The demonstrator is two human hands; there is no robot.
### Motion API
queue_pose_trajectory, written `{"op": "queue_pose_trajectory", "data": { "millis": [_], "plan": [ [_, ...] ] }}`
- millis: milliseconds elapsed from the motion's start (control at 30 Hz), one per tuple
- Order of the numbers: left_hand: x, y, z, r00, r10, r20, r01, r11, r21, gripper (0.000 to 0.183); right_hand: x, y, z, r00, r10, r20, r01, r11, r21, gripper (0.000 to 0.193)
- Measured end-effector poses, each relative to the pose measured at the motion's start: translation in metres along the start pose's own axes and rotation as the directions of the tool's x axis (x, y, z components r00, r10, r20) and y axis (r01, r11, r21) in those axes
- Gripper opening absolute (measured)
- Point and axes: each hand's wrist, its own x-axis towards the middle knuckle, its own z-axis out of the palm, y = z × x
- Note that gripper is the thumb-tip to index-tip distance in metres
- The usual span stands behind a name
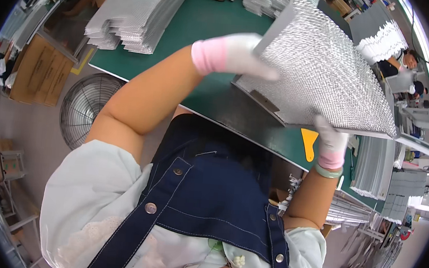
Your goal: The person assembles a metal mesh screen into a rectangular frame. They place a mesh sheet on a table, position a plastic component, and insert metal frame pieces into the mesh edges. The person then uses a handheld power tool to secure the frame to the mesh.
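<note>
A large silver mesh filter panel [325, 67] with a thin metal frame is tilted up above the green table [202, 95]. My left hand [241, 55], in a white glove with a pink cuff, grips its left edge, with the thumb across the mesh face and the other fingers hidden behind. At the lower edge, towards the right, my right hand [332, 138] in a matching glove holds the frame, its fingertips against the mesh. A small dark rectangular cutout or plate shows on the frame's lower left. Just left of my right hand, a yellow plastic scraper [308, 144] lies on the table.
Stacked mesh sheets [138, 14] occupy the table's far left, and another stack [373, 166] stands at the right. A round caged fan [88, 106] is on the floor at left, near cardboard boxes [40, 70]. Beyond the panel, a co-worker [404, 63] is at the right.
</note>
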Motion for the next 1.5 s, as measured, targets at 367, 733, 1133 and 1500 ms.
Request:
{"op": "queue_pose_trajectory", "data": {
  "millis": [367, 733, 1133, 1500],
  "plan": [
    [-0.068, -0.080, 0.045, 0.980, 0.054, 0.193, -0.167, 0.751, 0.639, 0.031, -0.041, 0.087, 0.018, 0.931, -0.079, 0.357, 0.244, 0.861, -0.446, 0.031],
    [-0.053, -0.084, 0.032, 0.969, -0.109, 0.221, -0.088, 0.687, 0.722, 0.026, -0.024, 0.086, 0.012, 0.892, -0.028, 0.452, 0.337, 0.708, -0.621, 0.028],
    [-0.036, -0.114, 0.027, 0.993, 0.087, -0.076, -0.028, 0.819, 0.574, 0.022, -0.004, 0.123, 0.005, 0.932, 0.323, 0.163, -0.296, 0.940, -0.170, 0.037],
    [-0.043, -0.111, 0.021, 0.975, -0.205, 0.084, 0.153, 0.897, 0.414, 0.051, -0.002, 0.112, -0.002, 0.890, 0.360, 0.279, -0.240, 0.891, -0.385, 0.040]
  ]
}}
